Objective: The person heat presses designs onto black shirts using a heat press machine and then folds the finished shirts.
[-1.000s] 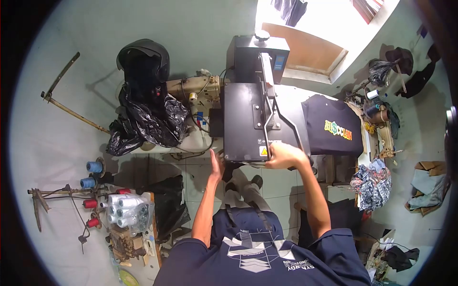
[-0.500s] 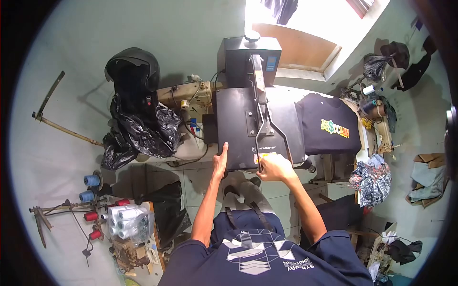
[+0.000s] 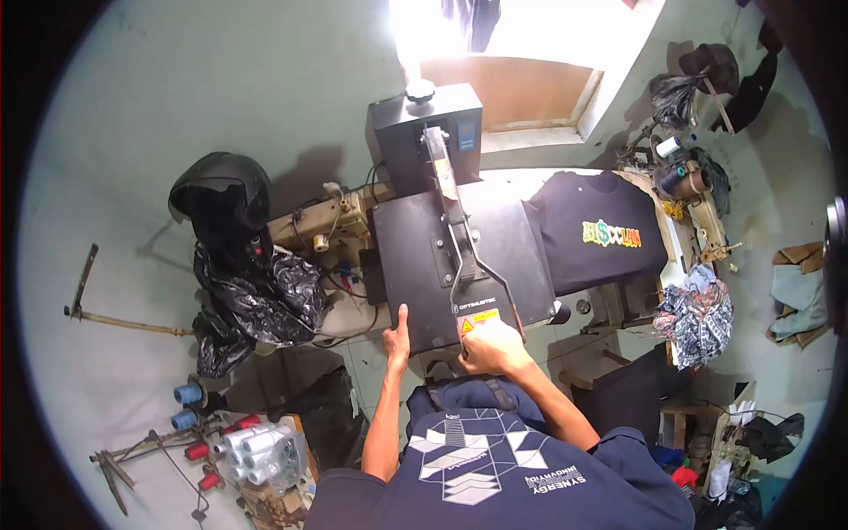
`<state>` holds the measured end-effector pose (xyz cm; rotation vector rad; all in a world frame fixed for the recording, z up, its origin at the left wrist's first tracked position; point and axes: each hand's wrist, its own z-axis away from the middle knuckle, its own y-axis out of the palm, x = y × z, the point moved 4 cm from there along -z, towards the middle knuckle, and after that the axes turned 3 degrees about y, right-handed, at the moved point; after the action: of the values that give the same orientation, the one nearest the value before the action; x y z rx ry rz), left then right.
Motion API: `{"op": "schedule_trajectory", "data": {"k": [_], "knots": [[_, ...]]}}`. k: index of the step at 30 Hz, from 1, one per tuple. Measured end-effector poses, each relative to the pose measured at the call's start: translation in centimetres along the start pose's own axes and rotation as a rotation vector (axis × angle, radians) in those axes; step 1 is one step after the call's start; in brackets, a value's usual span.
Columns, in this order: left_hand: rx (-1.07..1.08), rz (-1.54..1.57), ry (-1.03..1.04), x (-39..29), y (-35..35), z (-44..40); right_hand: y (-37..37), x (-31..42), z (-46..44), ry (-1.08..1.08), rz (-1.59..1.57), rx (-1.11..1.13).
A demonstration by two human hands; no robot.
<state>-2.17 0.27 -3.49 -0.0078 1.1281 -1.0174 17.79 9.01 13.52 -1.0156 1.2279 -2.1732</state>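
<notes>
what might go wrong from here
The left hand is at the left edge of the black plate; it could get pinched, or burned if the plate is hot. The right hand grips the handle beside a warning label; a slip might knock it against the plate. The black shirt lies close beside the plate and might snag.

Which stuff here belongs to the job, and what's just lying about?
In the job:
press, left hand at its edge
handle, gripped by right hand
printed shirt beside the press, probably

Apparently just lying about:
helmet
black plastic bag
white thread cones
patterned cloth
</notes>
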Motion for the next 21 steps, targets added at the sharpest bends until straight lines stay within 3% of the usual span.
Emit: {"op": "schedule_trajectory", "data": {"k": [5,19,21], "knots": [[0.076,0.031,-0.039,-0.2,-0.1,0.2,-0.4,-0.2,-0.3,-0.018,-0.051,0.058],[0.024,-0.034,-0.022,-0.4,0.0,0.3,-3.2,-0.7,0.0,-0.101,-0.149,0.093],[0.011,-0.062,-0.027,-0.1,0.0,0.2,-4.0,-1.2,0.3,-0.051,-0.367,-0.090]]}}
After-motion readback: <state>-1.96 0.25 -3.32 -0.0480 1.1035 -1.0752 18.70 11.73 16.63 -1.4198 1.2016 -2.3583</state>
